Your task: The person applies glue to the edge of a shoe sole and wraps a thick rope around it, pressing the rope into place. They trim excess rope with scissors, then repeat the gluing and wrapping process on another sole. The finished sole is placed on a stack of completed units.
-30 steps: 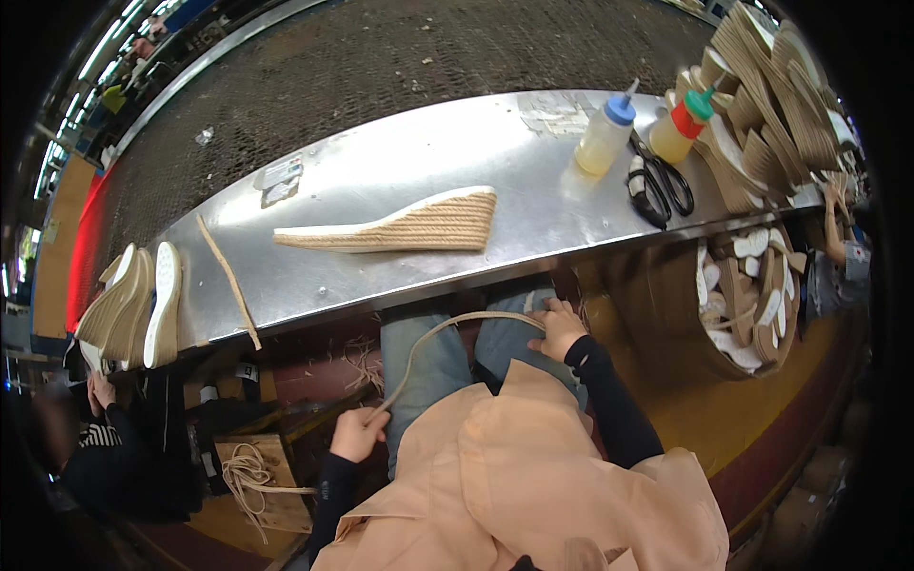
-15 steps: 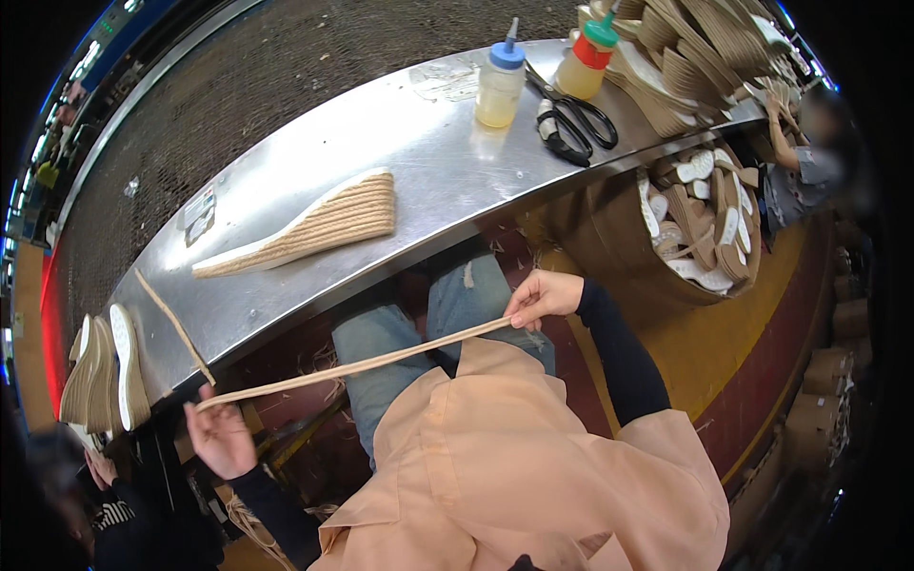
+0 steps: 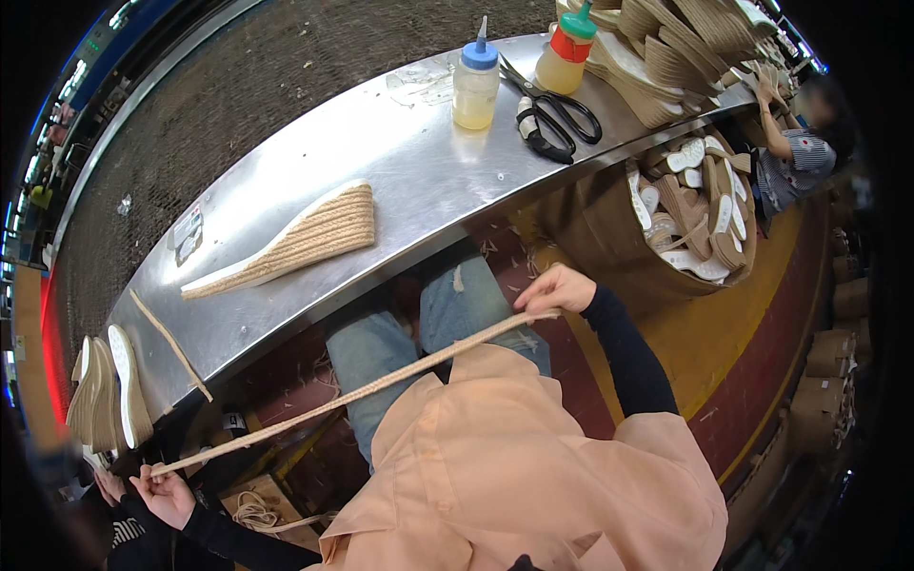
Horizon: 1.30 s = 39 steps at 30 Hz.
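A long, beige braided jute strip [image 3: 352,394] is stretched slantwise over my lap. My left hand [image 3: 166,496] pinches its lower end, off the bench's near left edge. At the other end, my right hand [image 3: 562,288] grips the strip between thumb and fingers, above my right knee, with a short end sticking out. On the metal bench ahead lies a wedge shoe sole [image 3: 303,243], its side wrapped in jute rope rows and its edge white. A short jute strip [image 3: 171,343] rests at the bench's left, its end past the near edge.
A blue-capped glue bottle [image 3: 475,90], black scissors [image 3: 552,119] and a green-capped bottle [image 3: 564,62] stand or lie at the back right. Wedge soles are piled [image 3: 657,57] beyond. A brown bin [image 3: 595,228] holds more soles. Several soles [image 3: 122,385] stand far left. Other people work at both sides.
My left hand has moved left and toward me, drawing the strip out longer and tauter. My right hand has shifted slightly right and up. The view has shifted a little.
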Each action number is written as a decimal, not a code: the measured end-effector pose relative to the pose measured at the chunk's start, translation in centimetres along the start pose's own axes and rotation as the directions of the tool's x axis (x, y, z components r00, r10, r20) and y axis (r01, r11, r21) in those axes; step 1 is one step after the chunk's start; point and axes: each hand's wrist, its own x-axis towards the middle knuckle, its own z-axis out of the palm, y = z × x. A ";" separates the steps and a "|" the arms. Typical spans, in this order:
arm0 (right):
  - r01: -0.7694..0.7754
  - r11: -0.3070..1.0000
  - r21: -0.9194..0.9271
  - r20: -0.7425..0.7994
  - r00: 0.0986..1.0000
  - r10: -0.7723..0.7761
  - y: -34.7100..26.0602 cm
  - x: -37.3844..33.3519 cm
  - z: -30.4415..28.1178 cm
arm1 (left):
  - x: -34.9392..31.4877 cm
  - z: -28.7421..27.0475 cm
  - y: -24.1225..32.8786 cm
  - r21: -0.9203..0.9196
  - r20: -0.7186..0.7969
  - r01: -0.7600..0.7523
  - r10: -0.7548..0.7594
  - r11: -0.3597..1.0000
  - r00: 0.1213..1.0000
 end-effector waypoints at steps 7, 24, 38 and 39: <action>-0.414 0.908 0.065 -0.590 0.718 0.370 10.1 -5.4 -5.9 | -1.1 -4.1 3.5 0.346 -0.247 -0.246 0.341 0.905 0.907; -0.009 0.939 -0.343 -0.360 0.925 -0.122 6.2 -9.4 10.2 | 6.4 -11.9 9.0 0.339 -0.141 -0.239 0.300 0.910 0.943; -0.263 0.846 0.463 -0.108 0.931 0.349 9.7 -13.4 3.7 | 11.2 -21.0 8.0 0.834 0.283 0.051 0.505 -0.550 0.815; -0.287 0.852 0.437 -0.110 0.923 0.368 10.3 -13.4 3.6 | 10.8 -20.7 7.8 0.866 0.256 0.050 0.526 -0.498 0.811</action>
